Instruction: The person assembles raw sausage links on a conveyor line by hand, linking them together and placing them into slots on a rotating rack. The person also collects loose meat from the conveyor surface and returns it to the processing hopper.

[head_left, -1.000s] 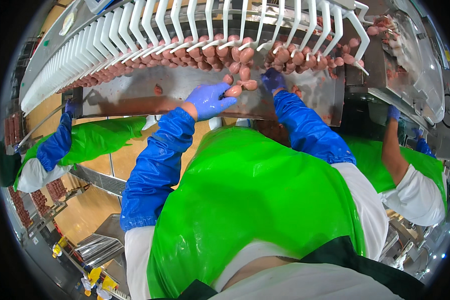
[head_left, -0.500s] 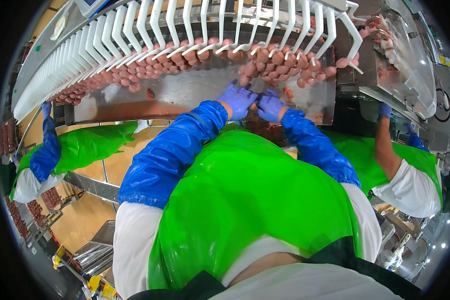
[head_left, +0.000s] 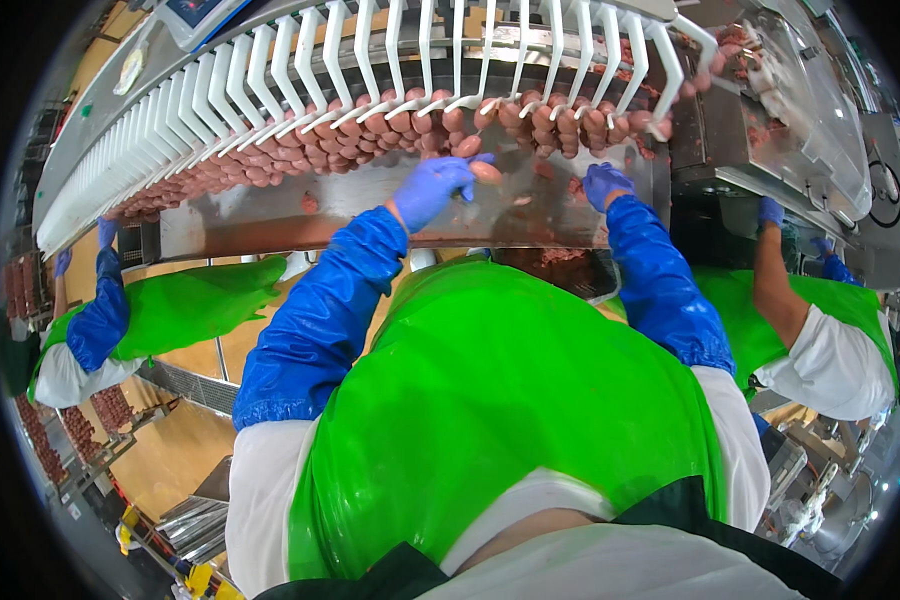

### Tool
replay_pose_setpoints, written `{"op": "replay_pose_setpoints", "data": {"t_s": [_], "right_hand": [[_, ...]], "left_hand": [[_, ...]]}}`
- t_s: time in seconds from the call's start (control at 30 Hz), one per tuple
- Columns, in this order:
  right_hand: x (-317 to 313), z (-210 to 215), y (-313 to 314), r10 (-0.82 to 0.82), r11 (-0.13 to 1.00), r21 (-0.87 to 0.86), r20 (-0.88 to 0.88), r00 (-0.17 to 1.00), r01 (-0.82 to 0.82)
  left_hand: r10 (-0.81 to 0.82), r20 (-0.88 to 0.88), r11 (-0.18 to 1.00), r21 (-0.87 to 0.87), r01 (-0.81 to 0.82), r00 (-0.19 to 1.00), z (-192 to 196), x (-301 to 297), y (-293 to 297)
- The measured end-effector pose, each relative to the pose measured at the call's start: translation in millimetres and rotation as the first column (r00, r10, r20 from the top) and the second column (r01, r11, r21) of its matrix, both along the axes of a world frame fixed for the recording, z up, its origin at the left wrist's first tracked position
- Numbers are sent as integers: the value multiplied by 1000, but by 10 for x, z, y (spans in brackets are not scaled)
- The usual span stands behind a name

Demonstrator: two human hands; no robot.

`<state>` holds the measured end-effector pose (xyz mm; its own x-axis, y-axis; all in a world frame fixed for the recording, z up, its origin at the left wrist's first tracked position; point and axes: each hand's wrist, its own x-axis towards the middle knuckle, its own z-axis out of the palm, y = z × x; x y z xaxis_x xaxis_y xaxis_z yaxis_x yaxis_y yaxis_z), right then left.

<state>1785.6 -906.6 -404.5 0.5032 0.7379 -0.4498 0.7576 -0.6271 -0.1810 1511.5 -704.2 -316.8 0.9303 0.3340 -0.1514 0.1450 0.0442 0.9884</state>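
A long stainless-steel trough (head_left: 370, 205) curves across the far side of the scene, its smooth metal smeared with reddish residue. Above it runs a row of white plastic hooks (head_left: 300, 75), thin and curved like comb teeth, from which glossy pinkish-brown sausages (head_left: 390, 130) hang in a dense line from far left to far right. Below, on the left, the floor (head_left: 185, 440) is a warm yellow-tan, with metal racks near the lower left edge. On the far right sits a grey machine (head_left: 770, 110) with a clear cover.

The left hand (head_left: 432, 187), in a thin blue glove, is closed around a single sausage (head_left: 486, 172), plump and rounded, held just below the hanging line. The right hand (head_left: 604, 183), also gloved blue, rests with curled fingers against the steel wall; I cannot tell whether it holds anything. Shiny blue sleeves and a slick green apron (head_left: 500, 420) cover the person. Co-workers in similar green aprons stand to the left (head_left: 185, 305) and right (head_left: 820, 330).
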Motion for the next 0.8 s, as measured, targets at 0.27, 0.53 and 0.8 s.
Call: {"op": "replay_pose_setpoints", "data": {"t_s": [0.27,0.53,0.8], "right_hand": [[-824,-193,828,236,292,948,58,970,-128],[-915,331,1005,589,662,750,-507,630,-14],[-776,451,548,255,967,230,-905,340,-112]], "left_hand": [[-25,-75,907,-422,-9,997,267,-166,82],[-58,-488,378,797,471,871,308,103,203],[-74,-450,631,670,392,890,338,379,-143]]}}
